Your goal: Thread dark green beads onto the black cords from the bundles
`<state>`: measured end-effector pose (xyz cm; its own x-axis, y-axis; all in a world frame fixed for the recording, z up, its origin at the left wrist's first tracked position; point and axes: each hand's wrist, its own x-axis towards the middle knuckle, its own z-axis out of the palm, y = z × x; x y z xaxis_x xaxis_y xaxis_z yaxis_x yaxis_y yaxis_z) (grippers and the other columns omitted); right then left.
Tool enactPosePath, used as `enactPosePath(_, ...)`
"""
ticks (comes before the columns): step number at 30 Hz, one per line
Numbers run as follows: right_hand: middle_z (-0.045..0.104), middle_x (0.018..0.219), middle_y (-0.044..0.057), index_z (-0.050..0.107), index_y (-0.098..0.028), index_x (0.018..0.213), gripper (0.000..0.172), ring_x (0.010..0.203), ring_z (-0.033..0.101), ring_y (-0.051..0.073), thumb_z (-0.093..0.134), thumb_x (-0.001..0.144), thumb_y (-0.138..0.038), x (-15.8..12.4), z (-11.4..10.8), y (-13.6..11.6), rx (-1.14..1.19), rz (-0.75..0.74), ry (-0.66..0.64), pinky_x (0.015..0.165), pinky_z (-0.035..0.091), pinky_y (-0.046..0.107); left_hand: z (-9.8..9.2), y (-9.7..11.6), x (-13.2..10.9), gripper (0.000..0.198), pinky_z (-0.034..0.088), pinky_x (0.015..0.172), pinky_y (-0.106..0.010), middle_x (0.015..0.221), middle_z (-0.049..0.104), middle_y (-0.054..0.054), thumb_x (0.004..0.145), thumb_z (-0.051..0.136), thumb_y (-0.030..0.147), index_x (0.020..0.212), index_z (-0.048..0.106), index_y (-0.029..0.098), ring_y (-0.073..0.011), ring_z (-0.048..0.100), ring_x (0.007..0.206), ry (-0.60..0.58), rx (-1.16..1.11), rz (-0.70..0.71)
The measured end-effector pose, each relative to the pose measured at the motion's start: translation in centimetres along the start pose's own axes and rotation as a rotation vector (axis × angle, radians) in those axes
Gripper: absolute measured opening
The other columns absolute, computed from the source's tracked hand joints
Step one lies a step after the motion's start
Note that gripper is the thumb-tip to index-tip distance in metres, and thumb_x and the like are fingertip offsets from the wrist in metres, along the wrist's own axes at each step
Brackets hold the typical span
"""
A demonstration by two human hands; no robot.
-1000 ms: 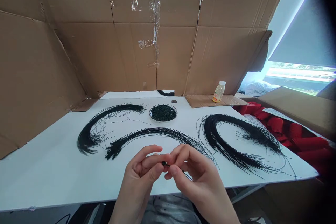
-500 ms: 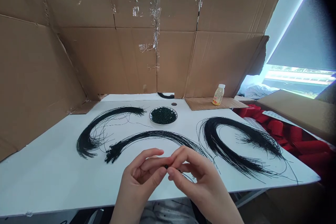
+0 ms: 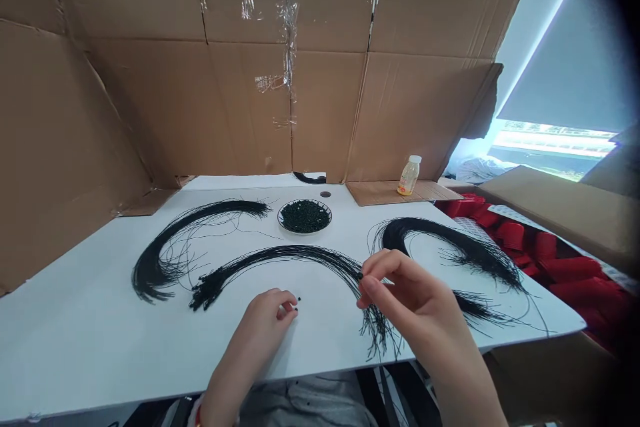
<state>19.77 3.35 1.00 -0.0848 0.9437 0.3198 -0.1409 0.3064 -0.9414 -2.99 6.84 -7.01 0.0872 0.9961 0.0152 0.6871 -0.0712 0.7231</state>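
Note:
My right hand (image 3: 405, 290) is raised over the right end of the middle bundle of black cords (image 3: 295, 252). Its thumb and fingertips pinch a small black bead (image 3: 360, 275); any cord running from it cannot be told from the bundle behind. Low over the white table, my left hand (image 3: 270, 317) has its fingers curled in. Tiny black pieces (image 3: 299, 299) show at its fingertips, and whether they are held or lie on the table is unclear. Beyond the bundle, a round dish (image 3: 281, 225) holds many small black beads (image 3: 305, 215).
Curved black cord bundles lie at left (image 3: 155, 260) and right (image 3: 450, 233) on the white table (image 3: 100, 340). Cardboard walls (image 3: 225, 107) stand behind and left. A small bottle (image 3: 409, 175) sits on a cardboard flap. Red rolls (image 3: 545, 247) fill a box at right.
My hands were together, fingertips meeting at a small black piece. They have parted: the right moved up and right, the left lower toward the table. The view shifted slightly.

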Motion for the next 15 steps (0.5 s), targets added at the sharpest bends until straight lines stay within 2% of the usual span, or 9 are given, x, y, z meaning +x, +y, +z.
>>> enactPosePath(4,0.06,0.086,0.001,0.066,-0.022,0.079,0.02,0.073,0.058,0.014,0.072,0.094,-0.034,-0.2,0.3,0.0,-0.006,0.003,-0.05,0.066,0.057,0.025,1.0,-0.3,0.2,0.023,0.038,0.07,-0.033,0.077,0.069,-0.005,0.082,0.057,0.014,0.074,0.078,0.021,-0.0238,0.059,0.072,-0.011,0.012,0.025)
enactPosePath(9,0.061,0.086,0.001,0.065,-0.021,0.079,0.02,0.076,0.059,0.015,0.071,0.094,-0.032,0.2,0.6,0.6,-0.031,0.039,-0.13,0.067,0.057,0.026,1.1,-0.4,0.4,0.02,0.037,0.071,-0.033,0.076,0.067,-0.005,0.083,0.057,0.015,0.073,0.074,0.021,-0.024,0.058,0.073,0.001,-0.032,0.033)
enactPosePath(13,0.062,0.084,0.001,0.064,-0.021,0.078,0.02,0.075,0.058,0.015,0.071,0.093,-0.032,0.8,1.1,1.4,-0.023,0.067,-0.168,0.068,0.057,0.026,0.8,0.3,0.3,0.018,0.039,0.07,-0.032,0.084,0.066,-0.003,0.091,0.054,0.026,0.08,0.069,0.021,-0.0216,0.055,0.072,0.004,-0.134,0.057)
enactPosePath(15,0.062,0.083,0.001,0.064,-0.02,0.078,0.02,0.076,0.059,0.015,0.072,0.093,-0.032,1.0,1.4,1.7,-0.004,0.08,-0.188,0.069,0.057,0.026,0.4,1.1,-0.1,0.02,0.04,0.069,-0.03,0.081,0.063,-0.001,0.094,0.055,0.035,0.087,0.068,0.022,-0.0203,0.054,0.071,-0.02,-0.25,0.062)
